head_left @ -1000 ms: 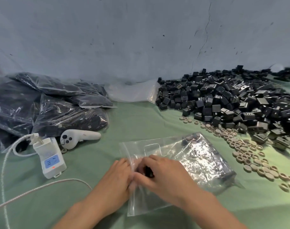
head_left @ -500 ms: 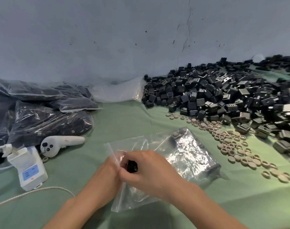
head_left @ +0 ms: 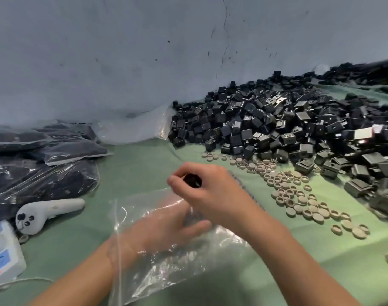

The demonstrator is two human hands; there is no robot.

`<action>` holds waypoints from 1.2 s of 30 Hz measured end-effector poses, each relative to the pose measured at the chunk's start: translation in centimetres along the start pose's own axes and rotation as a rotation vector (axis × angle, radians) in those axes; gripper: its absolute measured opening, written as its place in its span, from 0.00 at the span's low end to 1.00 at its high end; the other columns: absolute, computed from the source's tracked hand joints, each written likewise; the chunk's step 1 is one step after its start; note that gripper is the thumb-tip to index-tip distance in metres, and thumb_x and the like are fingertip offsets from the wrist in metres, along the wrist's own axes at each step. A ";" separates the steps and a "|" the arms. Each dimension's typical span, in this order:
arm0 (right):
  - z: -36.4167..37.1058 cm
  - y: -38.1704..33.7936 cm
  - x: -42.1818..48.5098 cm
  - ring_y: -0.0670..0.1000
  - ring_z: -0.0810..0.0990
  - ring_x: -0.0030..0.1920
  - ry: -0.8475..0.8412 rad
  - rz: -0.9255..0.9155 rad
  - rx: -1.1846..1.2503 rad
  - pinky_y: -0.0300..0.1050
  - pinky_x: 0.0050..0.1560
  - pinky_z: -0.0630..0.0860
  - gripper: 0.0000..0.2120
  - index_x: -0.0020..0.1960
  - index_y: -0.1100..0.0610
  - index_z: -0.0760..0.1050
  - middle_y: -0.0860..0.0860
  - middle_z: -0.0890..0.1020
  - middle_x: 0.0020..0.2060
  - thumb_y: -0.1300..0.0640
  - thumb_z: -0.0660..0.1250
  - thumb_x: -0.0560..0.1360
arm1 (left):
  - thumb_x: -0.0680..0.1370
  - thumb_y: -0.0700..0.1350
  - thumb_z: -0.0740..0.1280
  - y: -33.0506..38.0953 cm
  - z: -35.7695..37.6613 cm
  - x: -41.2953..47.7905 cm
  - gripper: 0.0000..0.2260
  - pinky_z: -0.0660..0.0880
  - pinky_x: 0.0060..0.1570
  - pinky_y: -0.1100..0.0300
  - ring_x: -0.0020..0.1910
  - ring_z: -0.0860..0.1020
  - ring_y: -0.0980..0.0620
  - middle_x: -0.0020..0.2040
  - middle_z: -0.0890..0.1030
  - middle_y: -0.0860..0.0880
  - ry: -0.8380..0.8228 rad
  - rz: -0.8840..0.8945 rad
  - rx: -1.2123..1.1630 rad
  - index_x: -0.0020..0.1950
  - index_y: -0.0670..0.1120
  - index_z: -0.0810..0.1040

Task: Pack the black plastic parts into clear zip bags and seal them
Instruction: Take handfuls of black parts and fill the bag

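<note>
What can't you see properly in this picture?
All in the head view:
- The left hand is hazy behind the clear bag, so its grip is unclear.
- The black part is mostly covered by the right hand pinching it, so its shape is unclear.
- The white device is cut off by the left edge.
- The pile of black parts is blurred at its far right end.

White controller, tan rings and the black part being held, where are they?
white controller (head_left: 60,207), head view, on the middle of its handle.
tan rings (head_left: 285,192), head view, on a ring in the middle of the scatter.
black part (head_left: 192,180), head view, on its exposed face.
</note>
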State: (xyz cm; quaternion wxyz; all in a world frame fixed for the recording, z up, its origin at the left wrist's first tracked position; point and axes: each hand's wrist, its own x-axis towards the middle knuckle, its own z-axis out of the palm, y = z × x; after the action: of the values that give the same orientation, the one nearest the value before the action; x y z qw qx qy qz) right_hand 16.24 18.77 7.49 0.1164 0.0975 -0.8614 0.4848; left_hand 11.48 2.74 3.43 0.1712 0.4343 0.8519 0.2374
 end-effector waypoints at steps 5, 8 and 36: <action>-6.2 4.7 0.5 0.44 0.74 0.27 0.267 0.331 -0.208 0.43 0.29 0.73 0.10 0.50 0.46 0.80 0.44 0.82 0.33 0.45 0.62 0.79 | 0.71 0.75 0.61 0.7 0.5 0.6 0.21 0.78 0.39 0.70 0.44 0.81 0.67 0.53 0.79 0.70 0.049 -0.056 -0.077 0.62 0.71 0.68; -7.1 6.1 -0.1 0.43 0.72 0.23 0.242 0.448 -0.296 0.39 0.25 0.69 0.10 0.50 0.47 0.79 0.45 0.80 0.29 0.45 0.61 0.80 | 0.69 0.78 0.59 1.0 0.9 1.6 0.23 0.76 0.34 0.73 0.42 0.80 0.71 0.52 0.78 0.72 0.041 -0.094 -0.127 0.61 0.73 0.68; -6.2 6.5 -1.0 0.47 0.79 0.48 -0.132 0.746 -0.519 0.51 0.57 0.78 0.20 0.64 0.48 0.73 0.45 0.79 0.47 0.42 0.70 0.76 | 0.81 0.56 0.64 2.7 1.5 6.1 0.15 0.72 0.45 0.68 0.42 0.76 0.58 0.47 0.79 0.55 -0.017 -0.023 0.050 0.63 0.49 0.77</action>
State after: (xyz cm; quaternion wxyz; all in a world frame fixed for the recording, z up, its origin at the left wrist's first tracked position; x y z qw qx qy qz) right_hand 16.02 27.49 5.03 -0.1008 -0.2208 -0.9361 0.2545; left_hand 10.53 9.55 3.19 0.1701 0.4306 0.8610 0.2104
